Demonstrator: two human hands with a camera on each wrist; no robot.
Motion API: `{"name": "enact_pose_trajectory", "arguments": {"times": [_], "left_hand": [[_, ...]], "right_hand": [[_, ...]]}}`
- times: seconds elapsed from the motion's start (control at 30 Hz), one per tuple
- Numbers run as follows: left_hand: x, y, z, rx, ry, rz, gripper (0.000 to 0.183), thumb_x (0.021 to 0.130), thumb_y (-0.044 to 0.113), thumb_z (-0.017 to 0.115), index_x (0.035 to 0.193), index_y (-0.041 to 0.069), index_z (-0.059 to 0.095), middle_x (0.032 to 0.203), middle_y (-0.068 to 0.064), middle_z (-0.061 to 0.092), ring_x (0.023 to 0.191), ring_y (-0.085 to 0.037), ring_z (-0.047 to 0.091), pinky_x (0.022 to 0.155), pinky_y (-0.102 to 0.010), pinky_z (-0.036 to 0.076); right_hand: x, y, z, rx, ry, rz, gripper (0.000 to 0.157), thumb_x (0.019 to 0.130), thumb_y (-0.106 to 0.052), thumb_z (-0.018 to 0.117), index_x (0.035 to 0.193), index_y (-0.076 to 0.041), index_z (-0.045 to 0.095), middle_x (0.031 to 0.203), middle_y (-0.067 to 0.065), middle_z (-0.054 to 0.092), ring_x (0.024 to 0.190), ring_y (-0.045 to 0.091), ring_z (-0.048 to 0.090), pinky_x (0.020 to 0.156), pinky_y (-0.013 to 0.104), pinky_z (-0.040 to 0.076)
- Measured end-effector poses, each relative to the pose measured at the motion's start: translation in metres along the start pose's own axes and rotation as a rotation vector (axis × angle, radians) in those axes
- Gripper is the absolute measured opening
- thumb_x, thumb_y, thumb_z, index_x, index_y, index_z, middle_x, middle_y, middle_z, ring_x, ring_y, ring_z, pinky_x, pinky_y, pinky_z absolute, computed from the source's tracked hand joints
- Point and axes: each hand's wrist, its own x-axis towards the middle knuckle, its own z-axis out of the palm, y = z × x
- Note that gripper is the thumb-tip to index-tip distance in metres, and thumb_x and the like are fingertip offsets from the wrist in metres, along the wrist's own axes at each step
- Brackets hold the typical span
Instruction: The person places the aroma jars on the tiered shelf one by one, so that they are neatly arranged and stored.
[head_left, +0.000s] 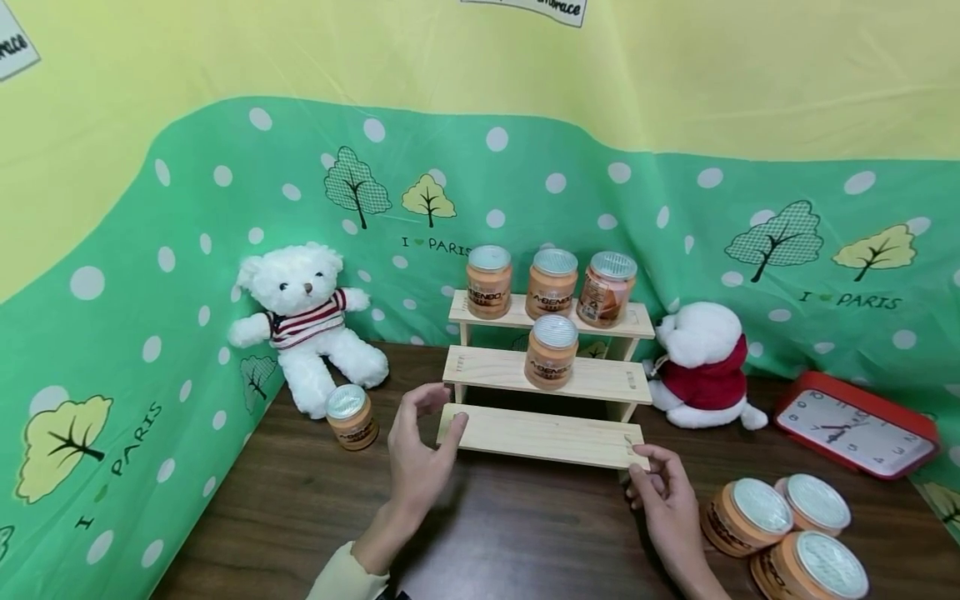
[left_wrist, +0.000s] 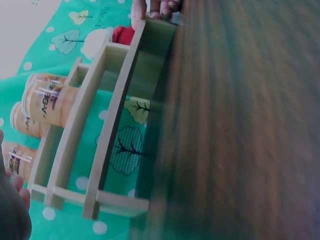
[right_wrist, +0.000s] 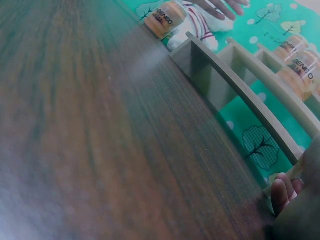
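Note:
A three-step wooden display rack (head_left: 540,437) stands on the table, its lowest step bare. My right hand (head_left: 663,500) pinches the right front corner of that lowest step, thumb on the edge and fingers curled beside it. My left hand (head_left: 423,458) hovers by the step's left end, thumb spread from the fingers, holding nothing; the right wrist view also shows this hand (right_wrist: 220,7) apart from the rack. On the middle step is one orange jar with a clear lid (head_left: 552,354). Similar jars (head_left: 490,283) line the top step, three in all.
One jar (head_left: 352,418) stands at left before a white teddy bear (head_left: 307,321) in a striped shirt. Right of the rack sit a white plush toy in red (head_left: 705,367), a red clock (head_left: 855,423) and three jars (head_left: 750,512). A green and yellow cloth (head_left: 570,125) hangs behind.

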Motion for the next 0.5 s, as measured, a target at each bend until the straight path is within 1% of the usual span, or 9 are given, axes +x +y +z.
{"name": "enact_pose_trajectory", "arguments": {"times": [0.13, 0.27, 0.37, 0.43, 0.5], "left_hand": [[-0.004, -0.005, -0.014, 0.025, 0.004, 0.003, 0.048, 0.092, -0.003, 0.087, 0.135, 0.002, 0.066, 0.121, -0.014, 0.075, 0.110, -0.029, 0.071, 0.096, -0.031, 0.057], [-0.006, -0.011, -0.028, 0.054, 0.024, 0.016, 0.051, 0.090, -0.008, 0.087, 0.135, 0.000, 0.066, 0.121, -0.015, 0.075, 0.110, -0.031, 0.071, 0.096, -0.032, 0.057], [-0.008, -0.015, -0.038, 0.077, 0.041, 0.012, 0.051, 0.088, -0.010, 0.087, 0.134, -0.002, 0.066, 0.120, -0.017, 0.075, 0.109, -0.031, 0.070, 0.095, -0.031, 0.056], [-0.008, -0.016, -0.044, 0.093, 0.050, -0.001, 0.050, 0.088, -0.010, 0.087, 0.134, -0.002, 0.067, 0.120, -0.018, 0.075, 0.108, -0.031, 0.070, 0.095, -0.028, 0.055], [-0.008, -0.016, -0.050, 0.106, 0.054, -0.022, 0.050, 0.089, -0.009, 0.087, 0.134, -0.002, 0.067, 0.120, -0.016, 0.075, 0.107, -0.029, 0.069, 0.094, -0.026, 0.055]], "right_hand": [[-0.001, 0.000, 0.000, 0.007, -0.001, -0.005, 0.028, 0.114, -0.006, 0.061, 0.140, 0.002, 0.056, 0.097, 0.002, 0.057, 0.075, 0.013, 0.064, 0.061, 0.026, 0.057], [0.000, 0.000, 0.000, 0.007, -0.004, -0.009, 0.027, 0.114, -0.005, 0.060, 0.140, 0.002, 0.056, 0.096, 0.005, 0.059, 0.074, 0.014, 0.064, 0.061, 0.026, 0.056], [0.000, -0.001, 0.000, 0.002, -0.001, -0.004, 0.026, 0.115, -0.006, 0.060, 0.140, 0.001, 0.056, 0.095, 0.007, 0.060, 0.074, 0.014, 0.064, 0.061, 0.026, 0.056], [0.000, -0.001, 0.000, -0.004, 0.003, 0.002, 0.026, 0.115, -0.006, 0.059, 0.140, 0.001, 0.057, 0.095, 0.008, 0.060, 0.074, 0.014, 0.064, 0.061, 0.026, 0.057], [0.000, -0.001, 0.000, -0.008, 0.002, -0.001, 0.025, 0.115, -0.006, 0.059, 0.139, 0.001, 0.057, 0.095, 0.008, 0.060, 0.074, 0.014, 0.064, 0.061, 0.026, 0.057]]}}
